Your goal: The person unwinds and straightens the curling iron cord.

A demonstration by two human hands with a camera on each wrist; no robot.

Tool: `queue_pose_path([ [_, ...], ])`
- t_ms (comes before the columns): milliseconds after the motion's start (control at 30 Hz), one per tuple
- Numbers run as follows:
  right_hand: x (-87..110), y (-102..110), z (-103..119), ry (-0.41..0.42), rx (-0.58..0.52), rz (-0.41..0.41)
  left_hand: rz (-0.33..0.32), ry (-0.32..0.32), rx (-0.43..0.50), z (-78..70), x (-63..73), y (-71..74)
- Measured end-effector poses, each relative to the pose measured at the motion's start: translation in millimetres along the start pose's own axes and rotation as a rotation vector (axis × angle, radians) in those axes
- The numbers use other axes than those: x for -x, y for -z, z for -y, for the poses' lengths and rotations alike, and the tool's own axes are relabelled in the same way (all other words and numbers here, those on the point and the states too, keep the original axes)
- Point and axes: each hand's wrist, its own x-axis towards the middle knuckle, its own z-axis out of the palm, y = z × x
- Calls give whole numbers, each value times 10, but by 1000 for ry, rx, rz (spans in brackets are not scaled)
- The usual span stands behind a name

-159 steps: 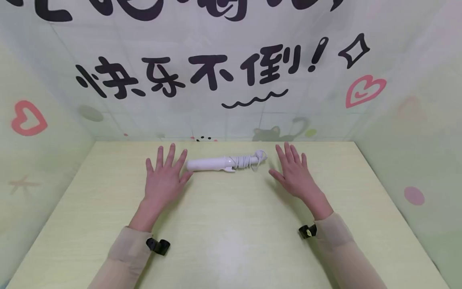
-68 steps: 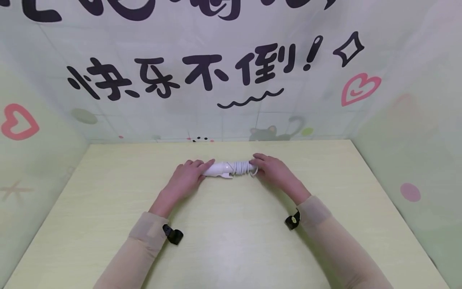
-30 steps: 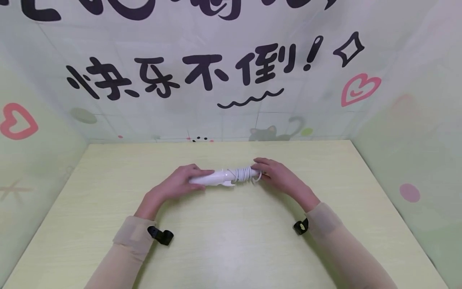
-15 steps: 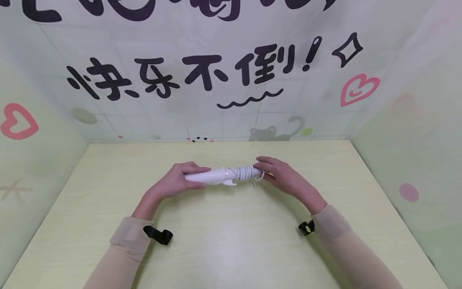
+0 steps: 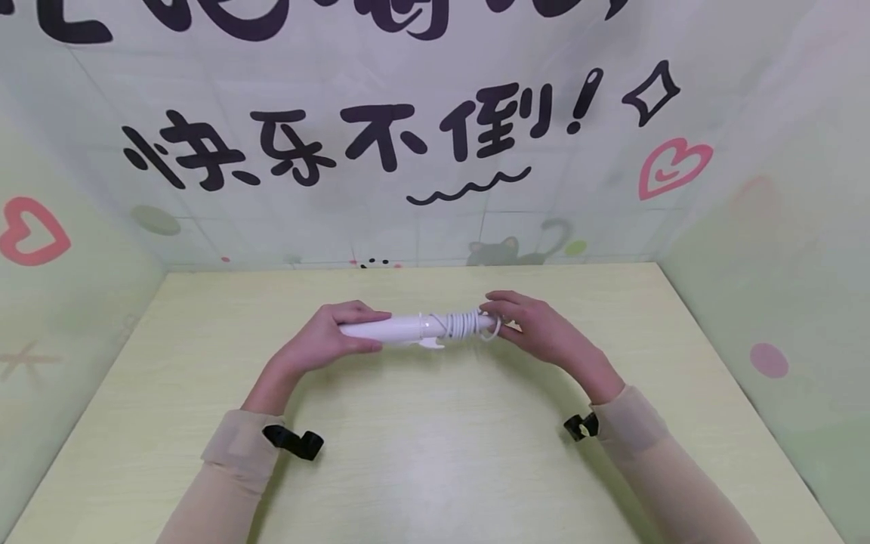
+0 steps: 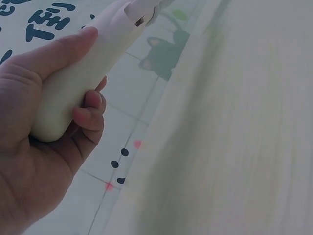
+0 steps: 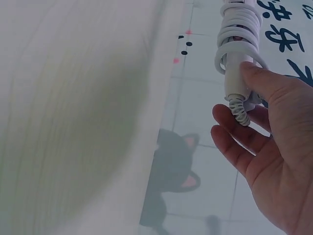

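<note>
A white curling iron (image 5: 387, 330) is held level above the table between both hands, its shadow falling on the wood below. Its smooth, rounded end points left, a small lever (image 5: 431, 343) juts out near the middle, and its cord (image 5: 465, 325) is wound round the right part. My left hand (image 5: 319, 338) grips the smooth end, with the thumb along one side and the fingers curled round the other in the left wrist view. At the cord end, my right hand (image 5: 541, 327) pinches the handle between thumb and fingers, beside the ribbed cord sleeve (image 7: 238, 111).
The pale wooden table (image 5: 421, 438) meets a printed back wall (image 5: 306, 227) just beyond the hands. Side walls (image 5: 768, 302) stand at left and right. Each wrist wears a black camera mount (image 5: 295, 442) below the sleeve cuff.
Earlier both hands lay spread on the table beside the curling iron. They then took hold of its two ends and lifted it nearer. In the last second it has shifted slightly left.
</note>
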Motion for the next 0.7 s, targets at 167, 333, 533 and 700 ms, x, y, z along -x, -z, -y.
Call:
queue_pose_path([
  [167, 17, -8, -25, 30, -157, -52, -15, -10, 0, 11, 2, 34],
  [333, 25, -16, -29, 71, -221, -114, -17, -28, 17, -10, 20, 54],
  [533, 23, -29, -21, 128, -228, -202, -39, -41, 33, -29, 43, 76],
  [700, 20, -24, -18, 166, -286, -283, -57, -27, 44, -34, 42, 98],
])
